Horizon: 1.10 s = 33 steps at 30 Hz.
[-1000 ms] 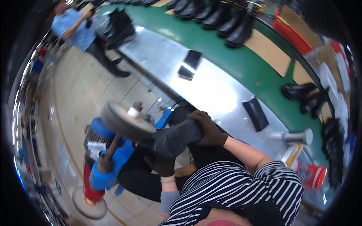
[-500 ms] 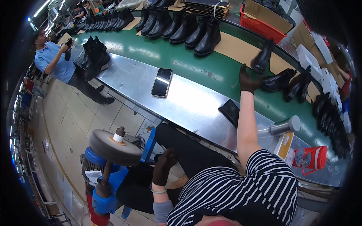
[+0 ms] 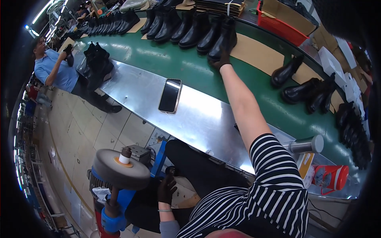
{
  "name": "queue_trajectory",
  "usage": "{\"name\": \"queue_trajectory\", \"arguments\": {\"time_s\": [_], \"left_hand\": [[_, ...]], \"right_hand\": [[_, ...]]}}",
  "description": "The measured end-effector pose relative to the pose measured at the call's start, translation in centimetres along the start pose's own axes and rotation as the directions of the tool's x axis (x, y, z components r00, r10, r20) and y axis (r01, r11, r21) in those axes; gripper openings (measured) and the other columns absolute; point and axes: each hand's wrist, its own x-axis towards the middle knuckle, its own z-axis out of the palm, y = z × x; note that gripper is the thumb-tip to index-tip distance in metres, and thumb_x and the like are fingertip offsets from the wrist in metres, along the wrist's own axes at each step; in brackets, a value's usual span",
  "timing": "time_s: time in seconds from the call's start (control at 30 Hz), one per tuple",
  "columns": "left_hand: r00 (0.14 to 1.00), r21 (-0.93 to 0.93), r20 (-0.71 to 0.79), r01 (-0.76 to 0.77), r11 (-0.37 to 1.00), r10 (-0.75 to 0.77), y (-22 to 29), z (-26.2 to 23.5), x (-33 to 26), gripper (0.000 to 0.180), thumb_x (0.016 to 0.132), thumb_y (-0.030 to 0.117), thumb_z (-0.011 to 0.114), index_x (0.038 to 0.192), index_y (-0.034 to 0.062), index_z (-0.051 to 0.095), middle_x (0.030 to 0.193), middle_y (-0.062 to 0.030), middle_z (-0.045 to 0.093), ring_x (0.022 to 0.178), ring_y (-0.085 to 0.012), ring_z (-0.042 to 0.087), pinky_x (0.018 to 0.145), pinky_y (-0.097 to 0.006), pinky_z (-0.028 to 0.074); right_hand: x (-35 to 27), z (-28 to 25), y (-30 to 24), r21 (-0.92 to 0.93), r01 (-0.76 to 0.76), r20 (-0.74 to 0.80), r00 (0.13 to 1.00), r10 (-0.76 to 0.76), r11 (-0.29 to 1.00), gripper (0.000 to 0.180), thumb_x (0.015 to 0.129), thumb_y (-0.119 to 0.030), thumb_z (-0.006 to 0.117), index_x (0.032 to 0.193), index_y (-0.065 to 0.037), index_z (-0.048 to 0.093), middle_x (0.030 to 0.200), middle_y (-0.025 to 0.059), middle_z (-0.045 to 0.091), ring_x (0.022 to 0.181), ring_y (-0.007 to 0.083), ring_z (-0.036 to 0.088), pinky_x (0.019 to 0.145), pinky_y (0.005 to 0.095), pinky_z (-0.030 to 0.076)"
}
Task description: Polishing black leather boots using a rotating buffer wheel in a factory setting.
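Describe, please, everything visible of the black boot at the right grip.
The black boot is ankle-high and glossy, like smooth leather. It stands upright, toe towards the near side, at the right end of its row on the green table. The gloved right grip touches its toe; how firmly is unclear.

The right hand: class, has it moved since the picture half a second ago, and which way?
Yes. Against the red basket, the right hand has moved left along the green tabletop, to the row's end boot.

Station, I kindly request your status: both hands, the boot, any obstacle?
Right hand at toe of black boot, grip unclear. Left hand low, near grey wheel, no boot in it. Boot at row's near end. No obstacle visible between.
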Motion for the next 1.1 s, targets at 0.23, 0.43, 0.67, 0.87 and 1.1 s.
{"name": "queue_trajectory", "arguments": {"time_s": [0.23,0.43,0.67,0.87,1.1], "left_hand": [[0.999,0.038,0.007,-0.033,0.999,0.032,0.5,1.6,-1.1,0.045,0.093,0.041,0.056,0.129,0.0134,0.058,0.122,-0.0057,0.062,0.107,-0.0219,0.061,0.086,-0.035,0.046],[0.987,0.225,0.073,-0.157,0.962,0.144,2.0,3.2,-1.8,0.046,0.093,0.043,0.057,0.128,0.0135,0.058,0.121,-0.0033,0.063,0.107,-0.0194,0.061,0.085,-0.035,0.045],[0.953,0.047,0.171,-0.263,0.964,0.251,3.8,2.1,-1.8,0.05,0.093,0.008,0.059,0.14,0.0026,0.043,0.13,-0.0164,0.055,0.113,-0.0279,0.061,0.087,-0.036,0.053],[0.759,0.451,0.264,-0.642,0.62,0.595,2.2,-1.5,1.7,0.058,0.088,0.015,0.065,0.141,0.0062,0.044,0.132,-0.0177,0.054,0.12,-0.0277,0.056,0.094,-0.038,0.052],[0.882,-0.37,-0.063,-0.455,0.81,0.466,-0.9,-1.1,4.5,0.038,0.093,0.024,0.053,0.126,0.006,0.058,0.13,-0.0131,0.058,0.121,-0.0284,0.055,0.103,-0.042,0.046]], "right_hand": [[0.7,-3.1,-5.6,-0.198,0.245,0.067,0.969,-0.236,0.949,0.05,0.073,-0.027,0.075,0.119,-0.015,0.059,0.11,0.0079,0.062,0.103,0.0285,0.06,0.088,0.0541,0.05],[-9.2,-5.0,-6.9,-0.119,0.229,0.34,0.924,-0.177,0.966,0.061,0.075,-0.01,0.07,0.131,-0.005,0.048,0.121,0.0177,0.057,0.114,0.0371,0.056,0.096,0.0642,0.048],[-23.5,-4.1,-2.4,-0.387,0.546,0.692,0.704,-0.157,0.743,0.063,0.075,-0.013,0.063,0.135,0.001,0.046,0.121,0.0163,0.06,0.1,0.03,0.065,0.084,0.0412,0.057],[-28.2,-1.4,7.3,-0.585,0.41,0.691,0.704,0.165,0.7,0.045,0.078,-0.015,0.064,0.118,0.005,0.059,0.098,0.011,0.069,0.079,0.0174,0.068,0.066,0.031,0.056],[-34.3,-7.4,35.7,-0.915,0.02,0.332,0.604,0.725,0.402,0.05,0.09,-0.039,0.062,0.123,-0.001,0.062,0.117,0.0106,0.066,0.102,0.0148,0.06,0.093,0.0294,0.046]]}}
